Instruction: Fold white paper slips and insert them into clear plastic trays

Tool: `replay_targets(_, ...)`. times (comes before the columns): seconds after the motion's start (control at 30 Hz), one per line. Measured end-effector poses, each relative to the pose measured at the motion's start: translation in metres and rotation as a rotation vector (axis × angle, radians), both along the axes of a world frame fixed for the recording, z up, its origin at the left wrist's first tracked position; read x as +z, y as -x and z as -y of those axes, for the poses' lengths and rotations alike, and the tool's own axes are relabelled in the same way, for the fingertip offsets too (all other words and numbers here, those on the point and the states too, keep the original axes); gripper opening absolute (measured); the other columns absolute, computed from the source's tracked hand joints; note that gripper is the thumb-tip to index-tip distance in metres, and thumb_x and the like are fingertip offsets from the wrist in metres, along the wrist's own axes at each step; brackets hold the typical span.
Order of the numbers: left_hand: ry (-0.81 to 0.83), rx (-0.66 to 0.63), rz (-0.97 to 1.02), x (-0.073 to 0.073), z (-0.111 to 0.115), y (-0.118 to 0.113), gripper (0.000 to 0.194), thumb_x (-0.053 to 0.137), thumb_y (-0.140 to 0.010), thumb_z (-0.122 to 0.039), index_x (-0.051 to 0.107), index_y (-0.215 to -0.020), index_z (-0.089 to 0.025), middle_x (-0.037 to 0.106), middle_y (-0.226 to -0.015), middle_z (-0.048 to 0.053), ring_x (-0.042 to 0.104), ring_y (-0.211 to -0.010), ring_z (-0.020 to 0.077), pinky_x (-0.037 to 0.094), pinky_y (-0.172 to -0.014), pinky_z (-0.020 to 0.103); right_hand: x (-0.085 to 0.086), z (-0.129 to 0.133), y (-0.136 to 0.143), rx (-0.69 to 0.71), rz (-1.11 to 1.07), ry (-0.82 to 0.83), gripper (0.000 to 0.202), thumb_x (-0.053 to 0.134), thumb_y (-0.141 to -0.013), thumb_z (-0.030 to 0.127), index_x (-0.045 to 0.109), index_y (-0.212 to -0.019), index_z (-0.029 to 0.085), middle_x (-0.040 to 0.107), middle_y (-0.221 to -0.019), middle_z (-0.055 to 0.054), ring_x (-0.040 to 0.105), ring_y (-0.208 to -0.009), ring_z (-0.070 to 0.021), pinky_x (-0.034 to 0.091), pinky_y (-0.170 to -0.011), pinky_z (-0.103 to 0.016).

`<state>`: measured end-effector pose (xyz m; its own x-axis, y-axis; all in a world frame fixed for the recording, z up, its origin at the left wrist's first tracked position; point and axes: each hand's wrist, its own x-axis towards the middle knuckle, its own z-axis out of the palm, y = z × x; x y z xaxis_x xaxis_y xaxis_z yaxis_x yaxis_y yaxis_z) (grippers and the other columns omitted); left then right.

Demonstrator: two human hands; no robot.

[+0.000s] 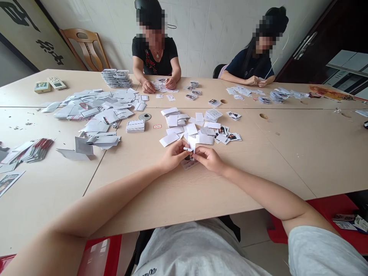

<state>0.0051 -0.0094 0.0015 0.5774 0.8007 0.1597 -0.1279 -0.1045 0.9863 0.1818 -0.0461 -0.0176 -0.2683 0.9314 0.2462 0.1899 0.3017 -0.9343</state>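
— How does the left grip (174, 155) stand?
— Nearly closed, thumb and fingers pinching a small white slip (188, 149).
— And the right grip (210, 158)?
— Just as narrow, pinching the same slip from the other side; the two almost meet.
— Where is that, exactly?
— Near the front edge of the bench (258, 165), between the hands. A dark-printed card (190, 157) shows right under it; whether the fingers hold that too, I can't tell. A clear packet (189, 165) lies below.
— What's around it?
— Just beyond the hands, a loose heap of white papers (191, 129), with picture cards (235, 137) at its right. To the left, a neat card stack (135, 126) beside a roll of tape (144, 116), then a far larger paper pile (94, 108).
— Further off?
— Two calculator-like devices (42, 87) at the far left, and stacked packs (116, 78) near a co-worker in black (155, 55), whose hands are on cards. A second co-worker (250, 65) sits to the right, hands together over small papers.
— The room?
— Pale tiled wall (195, 34), a wooden chair (86, 48) at the far left, red seats (100, 255) below the near edge.
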Motion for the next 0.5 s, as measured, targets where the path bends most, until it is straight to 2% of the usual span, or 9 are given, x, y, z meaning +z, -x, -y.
replay_targets(0.1, 0.016, -0.014, 0.031, 0.0004, -0.0006, -0.0011, 0.023, 0.064, -0.078, -0.033, 0.049, -0.083, -0.016, 0.055, -0.076, 0.0, 0.054, -0.07, 0.0105, 0.044, -0.066, 0.024, -0.0006, -0.0002, -0.0003, -0.006, 0.002, 0.014, 0.02, 0.058, -0.082, 0.037, 0.062, -0.081, 0.018, 0.064, -0.08, -0.003, 0.06, -0.078, -0.0167, 0.047, -0.075, -0.03)
replay_targets(0.3, -0.053, -0.052, 0.043, -0.0051, -0.004, -0.0003, 0.024, 0.063, -0.079, -0.034, 0.049, -0.086, -0.017, 0.054, -0.078, 0.0, 0.053, -0.072, 0.0106, 0.044, -0.067, 0.025, -0.0017, -0.0004, -0.0001, 0.01, -0.027, 0.049, 0.023, 0.058, -0.082, 0.039, 0.058, -0.074, 0.018, 0.062, -0.075, -0.002, 0.057, -0.073, -0.0153, 0.046, -0.071, -0.028)
replay_targets(0.43, -0.108, -0.055, -0.058, -0.0071, -0.0059, 0.0029, 0.035, 0.066, -0.077, -0.032, 0.049, -0.104, -0.019, 0.054, -0.078, 0.0, 0.053, -0.07, 0.0109, 0.043, -0.064, 0.024, -0.0021, -0.0006, -0.0013, 0.026, -0.046, 0.067, 0.022, 0.055, -0.083, 0.039, 0.059, -0.078, 0.018, 0.06, -0.076, -0.001, 0.056, -0.074, -0.0153, 0.044, -0.072, -0.028)
replay_targets(0.5, -0.148, -0.045, -0.116, -0.0075, -0.0066, 0.0039, 0.033, 0.066, -0.076, -0.032, 0.051, -0.102, -0.017, 0.054, -0.08, 0.002, 0.054, -0.071, 0.0117, 0.044, -0.064, 0.025, -0.0023, -0.001, -0.0022, 0.024, -0.035, 0.06, 0.022, 0.054, -0.084, 0.039, 0.059, -0.079, 0.018, 0.058, -0.075, -0.001, 0.054, -0.074, -0.0152, 0.044, -0.071, -0.028)
